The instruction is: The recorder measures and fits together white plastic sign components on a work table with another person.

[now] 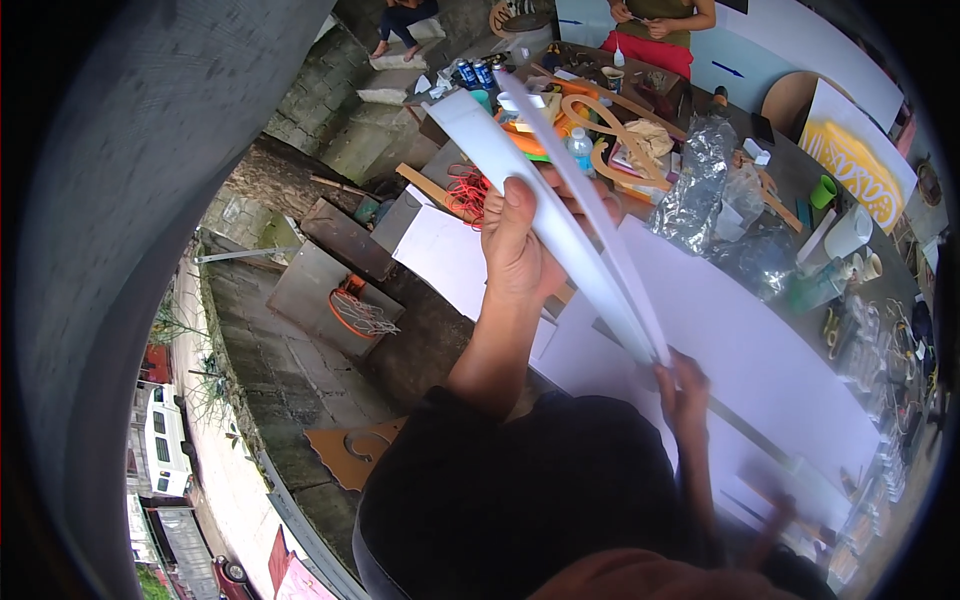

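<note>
A long white strip [575, 245] slants across the middle, with a thin pale strip [570, 170] spread from it at the far end; the two meet near my right hand. Whether they are one folded piece I cannot tell. My left hand [515, 240] is closed round the white strip, thumb on top, some fingers blurred behind it. My right hand [685, 385] pinches the near end where the strips come together. Beneath lies a large white sheet [770, 340] on the table, with a long grey ruler-like bar [750, 432] across it.
Plastic wrapping [695, 190], a water bottle [580, 148], a green cup [823, 191] and red cord [468, 190] crowd the table. Across it stands a person [665, 25]. A blurred hand [770, 525], owner unclear, is at lower right. Left is a basketball hoop [350, 308].
</note>
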### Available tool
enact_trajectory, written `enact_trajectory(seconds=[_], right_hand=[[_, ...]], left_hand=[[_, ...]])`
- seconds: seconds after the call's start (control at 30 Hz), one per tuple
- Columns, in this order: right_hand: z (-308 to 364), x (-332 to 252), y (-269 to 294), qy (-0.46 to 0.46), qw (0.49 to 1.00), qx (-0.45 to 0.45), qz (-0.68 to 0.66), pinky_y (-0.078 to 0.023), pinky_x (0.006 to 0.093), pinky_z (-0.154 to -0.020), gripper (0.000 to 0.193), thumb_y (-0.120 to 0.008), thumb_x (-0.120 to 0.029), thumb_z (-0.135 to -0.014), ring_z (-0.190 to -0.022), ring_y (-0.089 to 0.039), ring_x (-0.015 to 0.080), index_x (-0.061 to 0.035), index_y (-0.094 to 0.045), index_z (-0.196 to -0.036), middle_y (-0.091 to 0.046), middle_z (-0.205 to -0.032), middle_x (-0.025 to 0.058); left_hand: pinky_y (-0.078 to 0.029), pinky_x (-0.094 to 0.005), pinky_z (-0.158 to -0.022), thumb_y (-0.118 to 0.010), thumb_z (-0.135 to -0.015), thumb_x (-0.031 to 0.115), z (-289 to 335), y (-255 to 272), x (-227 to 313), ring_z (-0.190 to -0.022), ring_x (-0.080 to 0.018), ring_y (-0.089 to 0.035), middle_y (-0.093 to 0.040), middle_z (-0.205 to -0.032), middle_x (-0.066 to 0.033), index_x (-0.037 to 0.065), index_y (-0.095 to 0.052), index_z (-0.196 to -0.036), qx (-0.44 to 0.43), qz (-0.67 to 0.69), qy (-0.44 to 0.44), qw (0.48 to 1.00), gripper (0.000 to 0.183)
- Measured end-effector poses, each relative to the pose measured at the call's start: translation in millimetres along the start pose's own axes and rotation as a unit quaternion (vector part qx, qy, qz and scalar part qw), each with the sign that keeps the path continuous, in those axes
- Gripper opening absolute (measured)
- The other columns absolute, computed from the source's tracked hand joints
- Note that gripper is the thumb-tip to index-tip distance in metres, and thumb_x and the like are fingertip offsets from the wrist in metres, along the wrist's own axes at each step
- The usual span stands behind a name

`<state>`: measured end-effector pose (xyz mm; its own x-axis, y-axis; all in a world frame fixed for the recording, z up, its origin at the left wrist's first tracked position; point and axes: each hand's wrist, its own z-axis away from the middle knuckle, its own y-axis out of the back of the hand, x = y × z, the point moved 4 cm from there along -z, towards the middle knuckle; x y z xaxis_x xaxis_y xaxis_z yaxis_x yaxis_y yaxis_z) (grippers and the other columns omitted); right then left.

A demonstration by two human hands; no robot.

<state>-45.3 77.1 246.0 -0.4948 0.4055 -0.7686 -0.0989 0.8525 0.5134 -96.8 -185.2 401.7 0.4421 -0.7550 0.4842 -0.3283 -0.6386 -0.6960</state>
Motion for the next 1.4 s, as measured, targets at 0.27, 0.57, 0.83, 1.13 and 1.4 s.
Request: enact_trajectory(seconds=[0.27, 0.57, 0.83, 1.13, 1.4], right_hand=[[5, 10, -11, 0.002, 1.0, -0.005, 0.006, -0.055, 0.045, -0.081, 0.028, -0.073, -0.012, -0.089, -0.093, -0.068, 0.0402, 0.0004, -0.07, -0.115, -0.07, -0.101, 0.023], [7, 5, -12, 0.021, 0.998, 0.008, 0.055, -0.053, 0.0492, -0.09, 0.028, -0.073, -0.013, -0.089, -0.105, -0.065, 0.0442, -0.0005, -0.07, -0.114, -0.07, -0.105, 0.0234], [9, 1, -21, 0.042, 0.997, -0.025, 0.066, -0.052, 0.0469, -0.089, 0.03, -0.073, -0.009, -0.087, -0.101, -0.066, 0.0399, -0.0025, -0.069, -0.116, -0.07, -0.107, 0.0195], [14, 5, -30, 0.024, 0.997, -0.056, 0.055, -0.052, 0.0466, -0.092, 0.031, -0.072, -0.008, -0.087, -0.101, -0.066, 0.0388, -0.0045, -0.068, -0.118, -0.07, -0.113, 0.017], [14, 4, -31, 0.036, 0.996, -0.07, 0.037, -0.049, 0.0451, -0.102, 0.037, -0.071, -0.006, -0.086, -0.117, -0.064, 0.0361, -0.0056, -0.066, -0.123, -0.069, -0.123, 0.0144]], left_hand=[[-0.061, -0.0536, -0.079, -0.065, -0.097, 0.038, -2, -9, 5, -0.087, -0.0346, -0.074, -0.074, -0.098, -0.0218, 0.002, -0.067, -0.117, -0.034, 0.06, -0.006, 0.998, 0.041], [-0.061, -0.0532, -0.077, -0.071, -0.094, 0.034, 12, -6, 3, -0.087, -0.0341, -0.074, -0.075, -0.098, -0.0199, 0.003, -0.068, -0.116, -0.051, 0.105, -0.003, 0.993, 0.038], [-0.061, -0.043, -0.068, -0.074, -0.093, 0.032, 18, -9, 6, -0.072, -0.0297, -0.07, -0.071, -0.09, -0.0163, 0.002, -0.069, -0.108, -0.15, -0.021, -0.06, 0.987, 0.034], [-0.062, -0.0449, -0.069, -0.069, -0.096, 0.037, 23, -13, 1, -0.077, -0.0328, -0.072, -0.07, -0.087, -0.0184, 0.001, -0.068, -0.107, -0.137, -0.03, -0.046, 0.989, 0.038], [-0.064, -0.0464, -0.073, -0.067, -0.096, 0.044, 21, -17, 13, -0.077, -0.032, -0.073, -0.071, -0.092, -0.019, 0.002, -0.069, -0.112, -0.167, 0.001, -0.047, 0.985, 0.045]])
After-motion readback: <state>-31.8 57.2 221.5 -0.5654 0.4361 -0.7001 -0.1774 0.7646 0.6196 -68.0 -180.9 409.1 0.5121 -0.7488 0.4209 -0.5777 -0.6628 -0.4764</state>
